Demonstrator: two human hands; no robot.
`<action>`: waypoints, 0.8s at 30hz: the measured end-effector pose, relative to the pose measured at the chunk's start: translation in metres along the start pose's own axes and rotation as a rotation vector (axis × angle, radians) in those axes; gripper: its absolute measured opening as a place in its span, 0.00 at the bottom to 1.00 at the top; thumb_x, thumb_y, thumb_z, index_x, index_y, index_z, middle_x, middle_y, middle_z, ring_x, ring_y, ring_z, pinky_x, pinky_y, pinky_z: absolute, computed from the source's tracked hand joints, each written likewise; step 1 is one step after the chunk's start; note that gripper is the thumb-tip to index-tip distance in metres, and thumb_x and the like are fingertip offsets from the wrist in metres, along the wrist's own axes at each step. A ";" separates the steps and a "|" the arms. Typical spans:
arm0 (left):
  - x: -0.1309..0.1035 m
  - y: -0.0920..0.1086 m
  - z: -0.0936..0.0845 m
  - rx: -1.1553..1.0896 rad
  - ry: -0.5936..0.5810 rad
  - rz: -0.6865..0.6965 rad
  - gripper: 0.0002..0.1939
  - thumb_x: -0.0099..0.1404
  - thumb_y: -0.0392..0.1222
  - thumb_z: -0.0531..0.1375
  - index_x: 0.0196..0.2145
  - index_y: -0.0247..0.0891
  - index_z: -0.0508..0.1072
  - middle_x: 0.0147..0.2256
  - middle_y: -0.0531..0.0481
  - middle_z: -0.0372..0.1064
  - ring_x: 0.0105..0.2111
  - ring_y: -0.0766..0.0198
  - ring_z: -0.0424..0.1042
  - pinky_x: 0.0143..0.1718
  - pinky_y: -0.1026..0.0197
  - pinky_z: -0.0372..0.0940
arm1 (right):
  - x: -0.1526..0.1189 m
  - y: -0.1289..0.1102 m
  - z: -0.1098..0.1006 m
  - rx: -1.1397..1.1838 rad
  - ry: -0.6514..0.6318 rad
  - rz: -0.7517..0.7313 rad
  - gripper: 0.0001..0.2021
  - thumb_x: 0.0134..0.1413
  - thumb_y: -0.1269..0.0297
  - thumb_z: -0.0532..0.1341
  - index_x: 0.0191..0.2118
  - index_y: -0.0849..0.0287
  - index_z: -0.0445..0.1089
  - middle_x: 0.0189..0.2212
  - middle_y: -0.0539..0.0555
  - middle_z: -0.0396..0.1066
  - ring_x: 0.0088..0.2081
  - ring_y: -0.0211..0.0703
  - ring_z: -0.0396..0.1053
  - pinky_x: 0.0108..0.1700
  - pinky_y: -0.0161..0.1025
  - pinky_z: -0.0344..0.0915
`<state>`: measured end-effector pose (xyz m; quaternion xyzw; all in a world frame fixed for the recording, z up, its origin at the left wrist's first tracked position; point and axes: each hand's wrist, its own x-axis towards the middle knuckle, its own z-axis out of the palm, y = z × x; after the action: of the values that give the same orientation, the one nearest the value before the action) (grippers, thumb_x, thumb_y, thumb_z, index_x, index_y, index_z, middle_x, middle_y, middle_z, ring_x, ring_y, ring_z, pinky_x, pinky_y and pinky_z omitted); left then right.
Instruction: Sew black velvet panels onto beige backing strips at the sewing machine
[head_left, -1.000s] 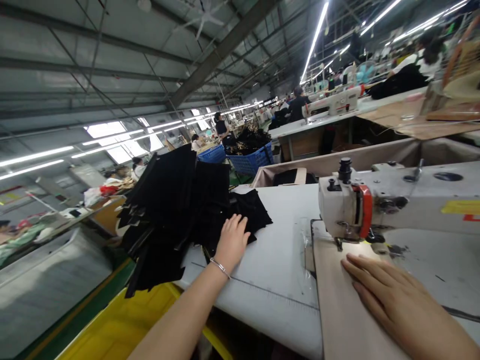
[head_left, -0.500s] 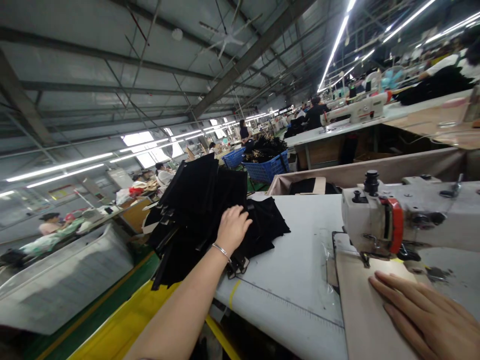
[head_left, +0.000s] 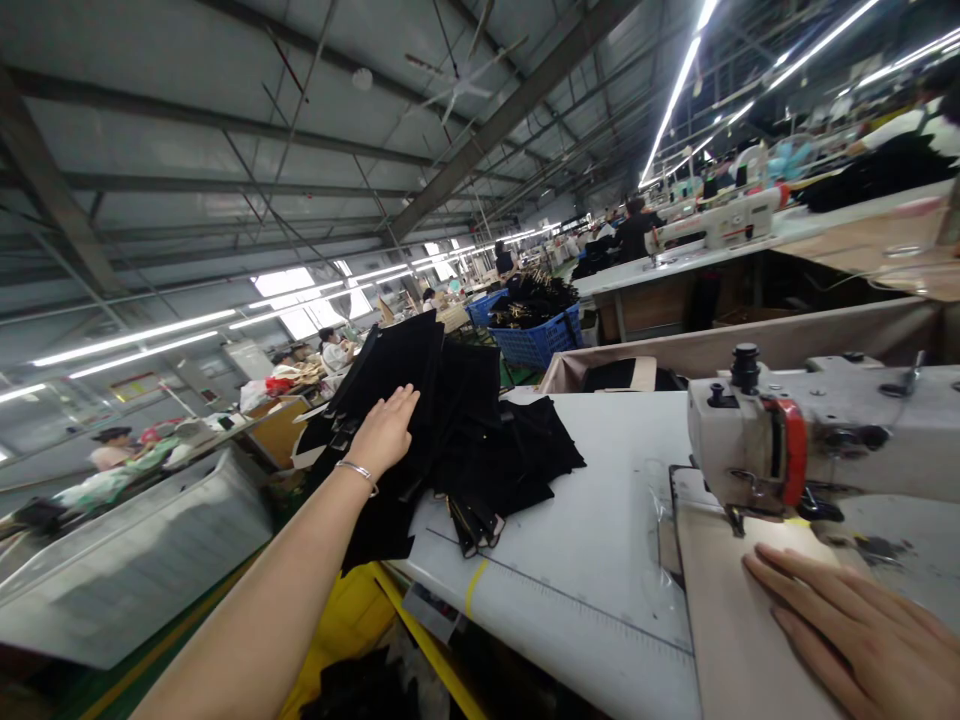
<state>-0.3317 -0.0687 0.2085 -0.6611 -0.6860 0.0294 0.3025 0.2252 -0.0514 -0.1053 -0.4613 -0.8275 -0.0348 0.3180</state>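
My left hand (head_left: 381, 432), with a silver bangle at the wrist, lies on the left part of a heap of black fabric pieces (head_left: 469, 395). Its fingers are stretched out over the cloth, and the underside of the hand is hidden. The heap spreads over the left end of the white sewing table (head_left: 600, 540), and some pieces hang past its edge. At the right, my right hand (head_left: 862, 630) rests flat with fingers extended on a beige fabric piece (head_left: 724, 610). That piece runs under the presser foot of the sewing machine (head_left: 724, 435).
A yellow container (head_left: 349, 625) stands below the table's left end. Behind the table is a beige-lined trough (head_left: 810, 335), with blue crates (head_left: 536, 340) farther back. A white bin (head_left: 150, 560) stands across the aisle at left. Other people sit at machines in the background.
My left hand has moved left across the black heap, and the pieces at its lower left have shifted. My right hand stays on the beige fabric.
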 end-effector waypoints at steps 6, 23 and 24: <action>0.004 -0.028 -0.004 -0.019 0.020 0.025 0.38 0.55 0.25 0.52 0.63 0.44 0.57 0.65 0.50 0.51 0.65 0.57 0.52 0.64 0.47 0.48 | 0.003 -0.011 -0.019 -0.103 -0.037 -0.059 0.29 0.55 0.46 0.55 0.62 0.40 0.58 0.62 0.46 0.60 0.59 0.56 0.62 0.58 0.59 0.59; -0.028 0.095 -0.079 -0.314 0.563 -0.023 0.20 0.72 0.42 0.48 0.58 0.37 0.64 0.53 0.43 0.68 0.52 0.55 0.69 0.55 0.55 0.62 | 0.018 -0.046 -0.058 -0.126 -0.114 -0.018 0.24 0.59 0.50 0.52 0.59 0.47 0.64 0.59 0.50 0.64 0.58 0.54 0.62 0.58 0.57 0.59; -0.042 0.125 -0.077 -0.371 0.486 0.111 0.19 0.72 0.41 0.49 0.58 0.38 0.64 0.53 0.44 0.69 0.51 0.56 0.70 0.55 0.55 0.62 | 0.020 -0.048 -0.062 -0.131 -0.131 -0.011 0.24 0.59 0.50 0.52 0.59 0.47 0.64 0.59 0.50 0.64 0.58 0.53 0.62 0.59 0.56 0.58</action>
<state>-0.1876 -0.1200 0.2005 -0.7291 -0.5500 -0.2389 0.3299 0.2104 -0.0862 -0.0339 -0.4780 -0.8450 -0.0605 0.2322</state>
